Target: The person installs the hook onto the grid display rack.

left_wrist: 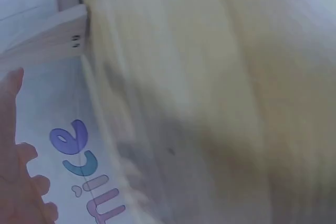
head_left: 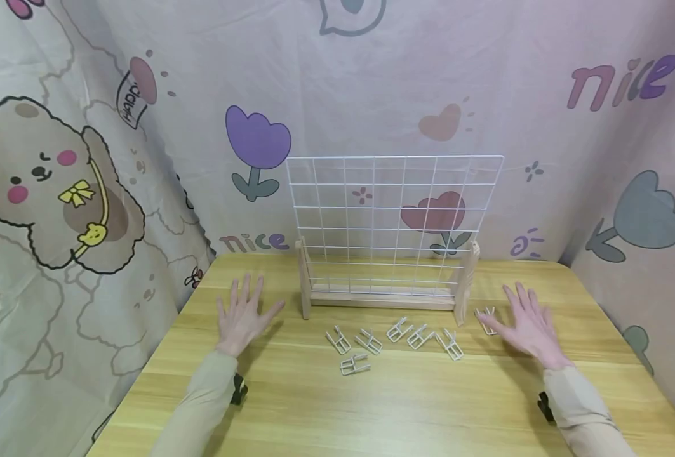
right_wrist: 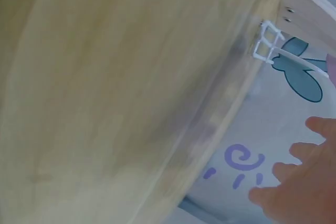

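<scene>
My left hand [head_left: 242, 322] is spread flat over the table's left side, fingers straight and apart, holding nothing. On the right, my right hand [head_left: 528, 330] is spread in the same way, its thumb overlapping a white wire hook [head_left: 489, 321] in the head view. That hook also shows in the right wrist view, a small white wire frame [right_wrist: 266, 43] by the wooden foot. Between the hands a white wire grid panel [head_left: 388, 209] stands upright in a wooden base [head_left: 383, 298]. Several more white wire hooks [head_left: 368, 341] lie scattered in front of it.
The wooden table [head_left: 394, 412] extends toward me in front of the hooks. A printed cloth [head_left: 188, 76] hangs behind the table and along both sides. The base's wooden end posts [head_left: 466, 282] stand up at either side of the grid.
</scene>
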Tool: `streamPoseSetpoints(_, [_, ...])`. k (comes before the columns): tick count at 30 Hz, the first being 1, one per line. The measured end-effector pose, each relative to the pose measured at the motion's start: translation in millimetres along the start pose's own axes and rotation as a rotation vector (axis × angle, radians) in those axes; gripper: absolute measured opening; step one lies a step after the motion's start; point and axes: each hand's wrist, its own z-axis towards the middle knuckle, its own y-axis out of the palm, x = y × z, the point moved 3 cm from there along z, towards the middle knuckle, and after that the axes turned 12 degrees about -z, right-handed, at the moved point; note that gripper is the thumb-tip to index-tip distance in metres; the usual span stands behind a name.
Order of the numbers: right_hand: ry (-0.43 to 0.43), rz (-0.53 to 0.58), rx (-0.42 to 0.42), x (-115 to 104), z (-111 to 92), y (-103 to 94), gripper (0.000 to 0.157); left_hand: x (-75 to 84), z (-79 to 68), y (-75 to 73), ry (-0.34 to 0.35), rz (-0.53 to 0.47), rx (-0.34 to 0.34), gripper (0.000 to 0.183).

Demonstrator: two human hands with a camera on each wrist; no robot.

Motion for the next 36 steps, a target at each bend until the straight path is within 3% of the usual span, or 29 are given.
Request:
streamPoseSetpoints(2, [0.004,0.070,-0.034,1.7,2.0,-0.1,0.102,2.6,1.4,-1.4,-0.016,-0.062,-0.018,0.092])
streamPoseSetpoints(7, [0.031,0.291,-0.119,3.2,3.6,-1.7,0.102,12.8,6.7,-4.5,-0.029,-0.308,-0.060,0.089])
streamPoseSetpoints(11, [0.071,0.405,-0.177,2.0,2.3,-2.9,0.105,23.5,10.2,-9.3,-0.039,-0.507,-0.069,0.088])
streamPoseSetpoints(16, [0.077,0.480,-0.198,1.4,1.5,-2.4,0.104,36.9,12.8,-16.4,-0.056,-0.726,-0.028,0.085])
streamPoseSetpoints(23, [0.088,0.527,-0.241,4.0,3.3,3.1,0.102,62.6,18.9,-24.8,-0.002,-0.993,0.057,0.075])
streamPoseSetpoints(31, [0.104,0.546,-0.281,8.7,6.0,7.0,0.098,81.4,33.4,-27.3,0.061,-1.141,0.122,0.062])
streamPoseSetpoints(36, [0.103,0.495,-0.262,7.2,9.2,7.1,0.093,89.6,41.8,-27.3,0.083,-1.170,0.164,0.057])
